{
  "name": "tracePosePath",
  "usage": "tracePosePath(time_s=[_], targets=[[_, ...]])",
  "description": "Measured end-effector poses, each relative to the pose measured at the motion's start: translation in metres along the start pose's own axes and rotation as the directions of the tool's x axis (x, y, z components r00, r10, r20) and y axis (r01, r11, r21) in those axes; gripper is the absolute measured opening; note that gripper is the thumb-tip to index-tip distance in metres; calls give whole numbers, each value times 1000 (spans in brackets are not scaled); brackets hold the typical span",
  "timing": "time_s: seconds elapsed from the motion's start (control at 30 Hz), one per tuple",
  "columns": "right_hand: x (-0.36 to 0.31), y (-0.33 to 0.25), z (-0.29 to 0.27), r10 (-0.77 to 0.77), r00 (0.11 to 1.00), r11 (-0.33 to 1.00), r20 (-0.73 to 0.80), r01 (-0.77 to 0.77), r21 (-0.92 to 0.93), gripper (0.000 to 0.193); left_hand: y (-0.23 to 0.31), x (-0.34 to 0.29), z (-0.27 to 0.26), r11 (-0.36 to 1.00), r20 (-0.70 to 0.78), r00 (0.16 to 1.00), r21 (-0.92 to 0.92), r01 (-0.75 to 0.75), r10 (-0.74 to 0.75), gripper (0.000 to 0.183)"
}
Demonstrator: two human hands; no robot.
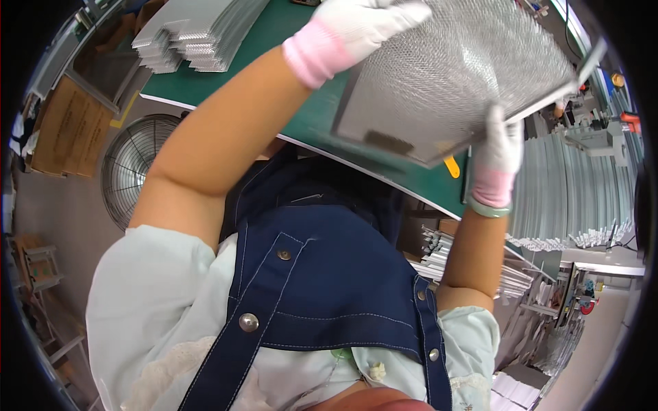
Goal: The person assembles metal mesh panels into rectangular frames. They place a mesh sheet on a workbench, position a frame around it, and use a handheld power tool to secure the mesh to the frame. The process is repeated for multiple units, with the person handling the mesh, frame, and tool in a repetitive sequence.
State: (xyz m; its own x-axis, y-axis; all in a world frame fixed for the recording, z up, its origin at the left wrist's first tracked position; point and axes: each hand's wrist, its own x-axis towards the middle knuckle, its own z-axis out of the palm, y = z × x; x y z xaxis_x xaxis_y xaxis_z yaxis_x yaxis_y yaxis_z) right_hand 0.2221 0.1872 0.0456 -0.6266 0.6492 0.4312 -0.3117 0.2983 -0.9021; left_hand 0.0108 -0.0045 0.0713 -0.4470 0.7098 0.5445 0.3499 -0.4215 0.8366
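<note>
The rectangular metal mesh filter panel (452, 75) is tilting above the green table (274, 75). The left hand (360, 27), gloved white, is gripping its upper left edge; the right hand (497, 154), arm raised, is clasping its lower right edge.

A factory workshop: stacked metal strips (199, 34) at eleven o'clock, a green surface (274, 89), an industrial fan (133, 168) at nine, metal sheets (569, 192) at three.

Green-topped workbench (226, 75) across the upper view. On its far left corner, stacked grey metal frames (199, 31). Below its left edge, round wire-guard fan (133, 164) on grey floor (62, 205); cardboard box (68, 127) left of fan. Right of bench, ribbed metal sheets (572, 185).
</note>
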Motion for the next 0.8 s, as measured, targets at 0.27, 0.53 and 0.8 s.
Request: tracePosePath(time_s=[0.27,0.53,0.8], targets=[[-34,128,-42,478,828,853,293,-359,-380,47,-142,-61,-7,878,421,786,361,313,-453,36],[-52,143,-51,510,786,773,350,-241,-586,44,-150,-91,2,639,375,771,768,53,-515,27],[-67,166,-51,321,892,817,318,-91,-570,37,-173,-96,2,723,334,928,680,-117,-164,25]])
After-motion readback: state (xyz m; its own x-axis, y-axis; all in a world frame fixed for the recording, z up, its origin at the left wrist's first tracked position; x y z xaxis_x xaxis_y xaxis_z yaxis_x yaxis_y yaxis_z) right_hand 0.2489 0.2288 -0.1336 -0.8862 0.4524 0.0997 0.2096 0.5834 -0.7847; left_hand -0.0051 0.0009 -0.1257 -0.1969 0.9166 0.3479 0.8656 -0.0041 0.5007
